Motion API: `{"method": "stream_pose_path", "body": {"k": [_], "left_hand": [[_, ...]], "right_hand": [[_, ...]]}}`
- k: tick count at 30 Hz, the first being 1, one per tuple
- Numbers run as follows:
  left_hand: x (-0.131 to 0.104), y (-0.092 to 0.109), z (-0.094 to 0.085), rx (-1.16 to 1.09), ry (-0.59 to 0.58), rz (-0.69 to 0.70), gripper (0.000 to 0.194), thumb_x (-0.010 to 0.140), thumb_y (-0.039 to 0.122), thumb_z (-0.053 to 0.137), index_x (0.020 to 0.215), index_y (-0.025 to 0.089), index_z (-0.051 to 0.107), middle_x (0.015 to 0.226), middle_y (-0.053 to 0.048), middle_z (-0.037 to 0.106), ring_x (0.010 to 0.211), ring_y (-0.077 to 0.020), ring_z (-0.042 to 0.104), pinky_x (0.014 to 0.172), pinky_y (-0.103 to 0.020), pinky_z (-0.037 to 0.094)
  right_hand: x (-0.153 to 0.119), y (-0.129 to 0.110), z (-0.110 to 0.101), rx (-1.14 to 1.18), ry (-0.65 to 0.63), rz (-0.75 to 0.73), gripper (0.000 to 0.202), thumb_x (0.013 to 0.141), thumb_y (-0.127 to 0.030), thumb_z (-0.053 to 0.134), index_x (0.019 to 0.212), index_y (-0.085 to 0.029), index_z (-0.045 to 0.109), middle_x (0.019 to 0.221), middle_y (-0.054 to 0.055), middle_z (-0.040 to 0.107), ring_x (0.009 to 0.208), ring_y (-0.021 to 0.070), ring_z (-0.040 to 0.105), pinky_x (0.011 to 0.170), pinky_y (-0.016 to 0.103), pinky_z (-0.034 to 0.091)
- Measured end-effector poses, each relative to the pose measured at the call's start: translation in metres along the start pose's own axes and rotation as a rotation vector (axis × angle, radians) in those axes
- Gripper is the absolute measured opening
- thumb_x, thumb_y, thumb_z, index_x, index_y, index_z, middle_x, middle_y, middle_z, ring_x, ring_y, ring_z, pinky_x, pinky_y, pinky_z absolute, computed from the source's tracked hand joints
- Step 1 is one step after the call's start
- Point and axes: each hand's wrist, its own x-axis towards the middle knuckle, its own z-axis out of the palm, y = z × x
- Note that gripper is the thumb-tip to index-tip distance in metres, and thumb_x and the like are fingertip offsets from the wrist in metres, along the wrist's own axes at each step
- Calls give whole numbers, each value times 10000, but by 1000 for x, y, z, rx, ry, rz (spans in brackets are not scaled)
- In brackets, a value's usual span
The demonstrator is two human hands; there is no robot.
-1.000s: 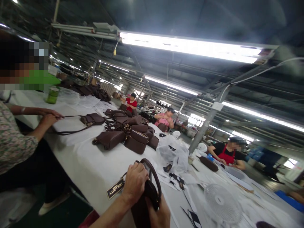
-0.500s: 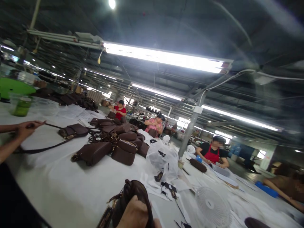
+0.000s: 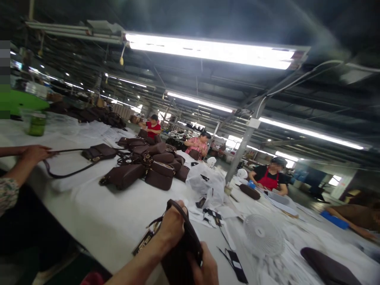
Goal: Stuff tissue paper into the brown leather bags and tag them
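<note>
A dark brown bag is held upright over the near edge of the white table. My left hand grips its upper rim, fingers bent over the edge and partly inside. My right hand is closed round the bag's lower right side, its fingertips partly hidden. Black tags with lettering hang at the bag's left. Beyond it lies a pile of brown bags.
At the left, a co-worker's hands hold the strap of a small bag. A white fan, clear plastic, black tags and a brown piece lie rightward. Other people sit across the table.
The held bag has risen slightly and turned, and more of my left forearm and right hand shows. The view has shifted, bringing the co-worker's patterned sleeve into sight.
</note>
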Motion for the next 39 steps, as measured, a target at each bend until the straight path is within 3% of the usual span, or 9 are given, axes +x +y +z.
{"method": "stream_pose_path", "body": {"k": [2,5,8,14,22,28,31,35,39], "left_hand": [[-3,2,5,27,-3,34,256,804,6,380,798,186,562,967,-77,612,958,-207,557,904,-314,442],[-16,9,11,54,-29,28,267,825,14,372,819,191,572,978,-76,624,955,-206,573,884,-312,456],[-24,10,12,66,-33,-122,278,842,23,366,896,180,588,967,-88,645,863,-197,622,767,-287,472],[-11,-10,-8,8,-55,-398,190,895,163,430,949,179,612,866,-86,702,798,-226,676,681,-286,432],[-9,-35,-26,46,53,-423,189,892,173,423,910,173,611,962,-78,681,943,-204,610,798,-282,406],[-12,-34,-31,-3,74,-367,106,833,183,518,757,196,591,843,-21,634,871,-179,564,765,-272,395],[-18,-25,-22,-172,100,-269,99,789,151,540,702,190,569,848,-35,604,907,-196,541,811,-298,408],[-28,-18,-1,-648,-2,-131,128,691,81,555,757,191,552,1138,-61,595,1084,-203,524,950,-321,393],[-35,-30,10,-1079,-206,-175,371,622,51,559,962,197,539,1165,-39,624,1070,-192,563,948,-335,399]], "right_hand": [[0,0,-2,3,-14,23,311,822,-523,538,827,-215,581,718,49,679,657,223,635,599,289,488],[-4,-2,4,1,71,76,313,821,-531,525,795,-221,553,660,25,643,602,214,594,572,294,460],[-8,-11,18,31,141,78,305,835,-524,500,778,-226,537,663,17,627,614,209,578,589,296,452],[-4,-33,30,72,84,47,306,864,-522,471,795,-228,523,654,11,607,602,202,570,565,283,428],[0,-28,11,68,78,33,440,823,-659,469,751,-231,538,624,7,601,586,205,551,578,293,416],[-2,1,-27,68,42,84,441,738,-675,564,718,-234,561,633,2,623,591,207,557,585,292,425],[1,28,-51,37,8,97,386,723,-622,595,727,-236,583,633,-6,624,602,208,564,601,296,440],[14,56,-76,-83,-27,82,328,736,-531,594,864,-230,616,723,11,664,680,236,616,658,330,488],[21,46,-73,-357,256,-46,486,824,-504,500,1168,-166,563,1125,154,627,1035,328,588,857,450,484]]}}
